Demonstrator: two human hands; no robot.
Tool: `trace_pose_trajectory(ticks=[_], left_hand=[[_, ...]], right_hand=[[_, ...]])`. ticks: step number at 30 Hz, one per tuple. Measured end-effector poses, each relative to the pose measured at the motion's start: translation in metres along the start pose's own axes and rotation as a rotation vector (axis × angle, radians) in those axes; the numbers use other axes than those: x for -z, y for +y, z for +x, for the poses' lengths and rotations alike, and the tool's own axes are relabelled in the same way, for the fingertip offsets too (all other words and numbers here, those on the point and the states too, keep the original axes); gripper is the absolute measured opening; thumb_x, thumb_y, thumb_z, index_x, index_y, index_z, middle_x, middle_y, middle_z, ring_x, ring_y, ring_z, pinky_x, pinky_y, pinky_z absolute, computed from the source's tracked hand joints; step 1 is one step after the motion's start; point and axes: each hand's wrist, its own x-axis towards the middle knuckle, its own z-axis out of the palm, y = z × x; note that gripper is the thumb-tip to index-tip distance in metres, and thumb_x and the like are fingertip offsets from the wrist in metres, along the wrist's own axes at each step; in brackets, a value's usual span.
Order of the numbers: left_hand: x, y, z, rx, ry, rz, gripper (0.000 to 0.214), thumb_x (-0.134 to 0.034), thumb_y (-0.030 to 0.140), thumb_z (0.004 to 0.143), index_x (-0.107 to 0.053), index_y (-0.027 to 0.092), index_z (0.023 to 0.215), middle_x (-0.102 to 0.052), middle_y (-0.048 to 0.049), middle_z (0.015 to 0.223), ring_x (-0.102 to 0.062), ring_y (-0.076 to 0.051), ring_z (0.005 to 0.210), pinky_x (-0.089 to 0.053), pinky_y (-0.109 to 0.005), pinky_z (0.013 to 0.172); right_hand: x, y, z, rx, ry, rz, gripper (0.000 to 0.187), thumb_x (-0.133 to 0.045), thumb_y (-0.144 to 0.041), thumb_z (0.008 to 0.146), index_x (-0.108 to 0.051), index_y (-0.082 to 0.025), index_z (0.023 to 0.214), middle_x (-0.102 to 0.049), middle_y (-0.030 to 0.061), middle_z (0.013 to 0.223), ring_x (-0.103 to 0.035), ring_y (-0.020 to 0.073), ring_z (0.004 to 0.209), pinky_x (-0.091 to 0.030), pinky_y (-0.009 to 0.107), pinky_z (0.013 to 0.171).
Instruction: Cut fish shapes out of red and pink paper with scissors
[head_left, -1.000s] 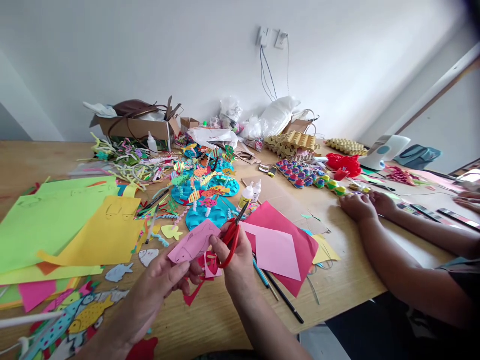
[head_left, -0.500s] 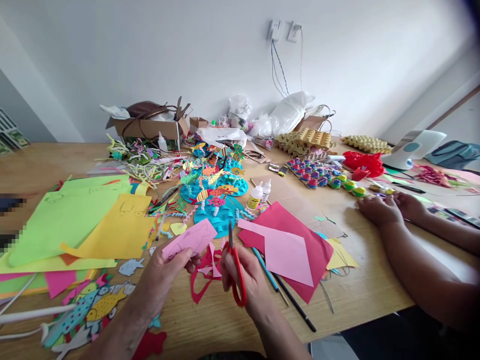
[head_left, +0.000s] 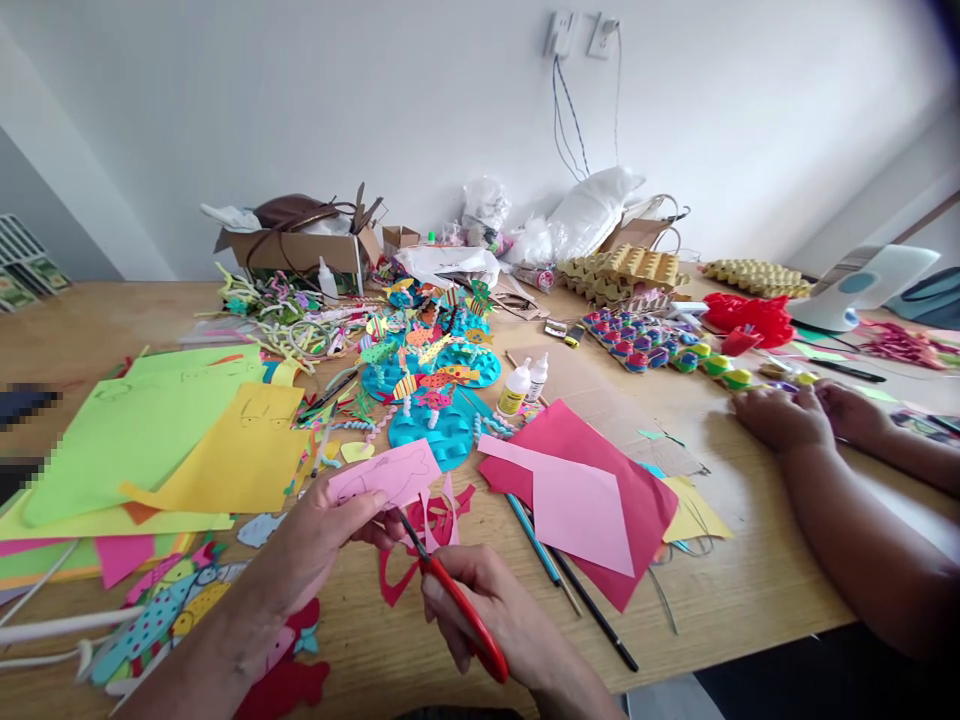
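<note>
My left hand (head_left: 315, 545) pinches a pink paper piece (head_left: 386, 474) with a pencil fish outline, held just above the wooden table (head_left: 750, 580). My right hand (head_left: 499, 620) grips red-handled scissors (head_left: 450, 592), whose blades point up-left toward the lower edge of the pink piece. Red and pink paper scraps (head_left: 427, 535) lie on the table under the two hands. Both hands are closed on what they hold.
Green and yellow sheets (head_left: 150, 440) lie to the left, red and pink sheets (head_left: 585, 480) to the right with pencils (head_left: 570, 590) beside them. Blue plates with paper fish (head_left: 431, 395), glue bottles (head_left: 525, 385), a cardboard box (head_left: 300, 250) and egg trays (head_left: 622, 270) sit behind. Another person's hands (head_left: 802, 415) rest at right.
My right hand has drawn back toward me and turned the scissors from pointing up and away to pointing up-left at the pink piece. The view has shifted slightly left.
</note>
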Motion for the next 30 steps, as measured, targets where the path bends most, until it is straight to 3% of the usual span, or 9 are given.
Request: trace_pose_trajectory(ticks=[8, 18, 30], left_hand=[[0.001, 0.003, 0.001, 0.022, -0.097, -0.024, 0.009, -0.063, 0.021, 0.073, -0.069, 0.015, 0.075, -0.071, -0.0026, 0.063, -0.063, -0.014, 0.057, -0.051, -0.020, 0.052], [0.003, 0.004, 0.001, 0.058, -0.135, 0.065, 0.013, -0.059, 0.017, 0.073, -0.070, 0.013, 0.066, -0.071, -0.0037, 0.061, -0.063, -0.014, 0.056, -0.051, -0.020, 0.051], [0.007, 0.005, 0.002, 0.153, -0.190, 0.029, 0.013, -0.059, 0.016, 0.075, -0.071, 0.014, 0.070, -0.072, -0.0048, 0.065, -0.062, -0.013, 0.055, -0.052, -0.023, 0.055]], right_hand=[[0.003, 0.001, -0.002, -0.032, -0.031, 0.011, 0.033, -0.052, -0.043, 0.081, -0.051, -0.015, 0.063, -0.040, -0.0089, 0.035, -0.034, 0.0041, 0.028, -0.024, 0.013, 0.030], [0.006, 0.007, -0.004, -0.025, -0.070, 0.014, 0.037, -0.050, -0.049, 0.081, -0.051, -0.015, 0.065, -0.041, -0.0086, 0.036, -0.034, 0.0041, 0.028, -0.022, 0.014, 0.030], [0.009, -0.013, -0.012, -0.070, -0.047, -0.160, 0.027, -0.046, -0.031, 0.085, -0.048, -0.016, 0.063, -0.039, -0.0080, 0.041, -0.036, 0.0044, 0.032, -0.026, 0.012, 0.030]])
